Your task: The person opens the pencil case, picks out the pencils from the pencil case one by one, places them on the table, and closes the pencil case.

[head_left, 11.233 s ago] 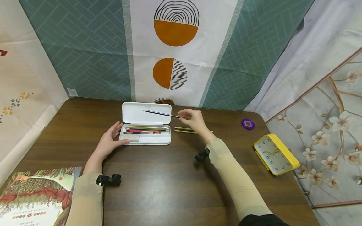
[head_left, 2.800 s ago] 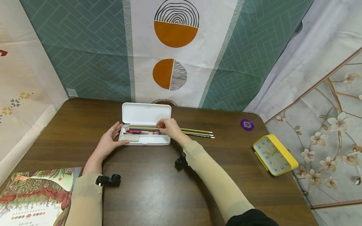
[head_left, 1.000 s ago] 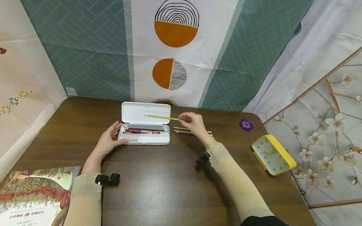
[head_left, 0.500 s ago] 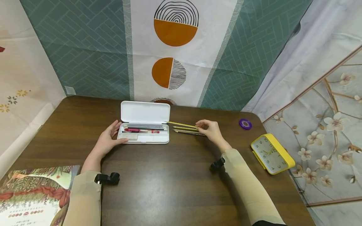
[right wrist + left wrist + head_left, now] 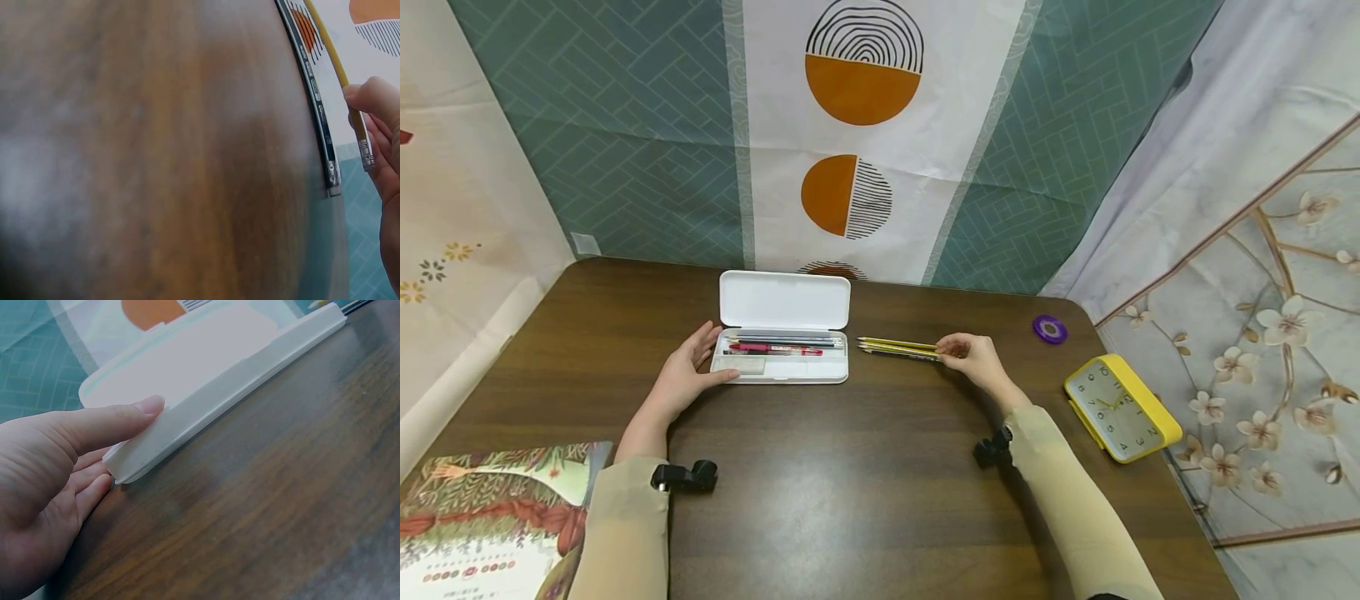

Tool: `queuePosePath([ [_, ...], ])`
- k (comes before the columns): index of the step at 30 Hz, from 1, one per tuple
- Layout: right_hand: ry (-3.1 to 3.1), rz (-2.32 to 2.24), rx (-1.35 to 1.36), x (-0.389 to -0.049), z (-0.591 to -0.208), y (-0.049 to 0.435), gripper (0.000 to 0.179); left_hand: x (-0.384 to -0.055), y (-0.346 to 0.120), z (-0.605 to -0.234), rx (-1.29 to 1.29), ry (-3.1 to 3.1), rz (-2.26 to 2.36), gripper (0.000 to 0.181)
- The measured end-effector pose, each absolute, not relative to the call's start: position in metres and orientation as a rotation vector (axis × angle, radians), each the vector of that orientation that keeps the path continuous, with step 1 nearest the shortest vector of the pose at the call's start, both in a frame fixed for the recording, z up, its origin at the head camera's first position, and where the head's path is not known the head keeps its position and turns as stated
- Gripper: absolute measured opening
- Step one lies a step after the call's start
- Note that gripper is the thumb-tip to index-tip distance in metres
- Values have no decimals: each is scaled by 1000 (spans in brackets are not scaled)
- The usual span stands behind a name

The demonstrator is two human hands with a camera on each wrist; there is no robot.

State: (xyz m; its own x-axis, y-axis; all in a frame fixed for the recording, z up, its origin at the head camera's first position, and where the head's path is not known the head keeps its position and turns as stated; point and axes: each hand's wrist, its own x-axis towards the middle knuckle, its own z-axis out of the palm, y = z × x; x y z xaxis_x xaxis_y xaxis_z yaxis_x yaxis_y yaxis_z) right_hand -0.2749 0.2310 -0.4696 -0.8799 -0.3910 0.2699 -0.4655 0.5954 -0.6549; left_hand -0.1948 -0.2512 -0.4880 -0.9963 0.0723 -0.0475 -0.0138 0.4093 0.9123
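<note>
A white pencil case [image 5: 784, 302] lies with its lid raised. Inside are grey pencils [image 5: 790, 340], a red pen [image 5: 767, 347] and a pale eraser [image 5: 743, 364]. My left hand [image 5: 681, 367] holds the case's left end, thumb [image 5: 119, 425] against its front wall and fingers around the side. Right of the case, my right hand [image 5: 979, 365] pinches a yellow pencil [image 5: 334, 56] near its ferrule, low over the table. Parallel to it lies a black pencil [image 5: 317, 103]; other yellow pencils [image 5: 887, 342] are bunched alongside, partly hidden by the fingers.
At the right stand a yellow clock [image 5: 1122, 408] and, behind it, a purple ring-shaped object [image 5: 1049, 329]. An illustrated book [image 5: 497, 508] lies at the table's front left. A curtain [image 5: 655, 150] hangs behind the back edge.
My right hand has carried a yellow pencil from above the case, rightward and down, to beside the other pencils on the table. My left hand stays on the case.
</note>
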Motion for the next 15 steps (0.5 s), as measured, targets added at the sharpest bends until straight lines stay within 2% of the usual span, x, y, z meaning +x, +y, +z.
queuePosePath([
  [15, -2734, 1147, 779, -271, -472, 236, 14, -194, -251, -486, 53, 2549, 1677, 107],
])
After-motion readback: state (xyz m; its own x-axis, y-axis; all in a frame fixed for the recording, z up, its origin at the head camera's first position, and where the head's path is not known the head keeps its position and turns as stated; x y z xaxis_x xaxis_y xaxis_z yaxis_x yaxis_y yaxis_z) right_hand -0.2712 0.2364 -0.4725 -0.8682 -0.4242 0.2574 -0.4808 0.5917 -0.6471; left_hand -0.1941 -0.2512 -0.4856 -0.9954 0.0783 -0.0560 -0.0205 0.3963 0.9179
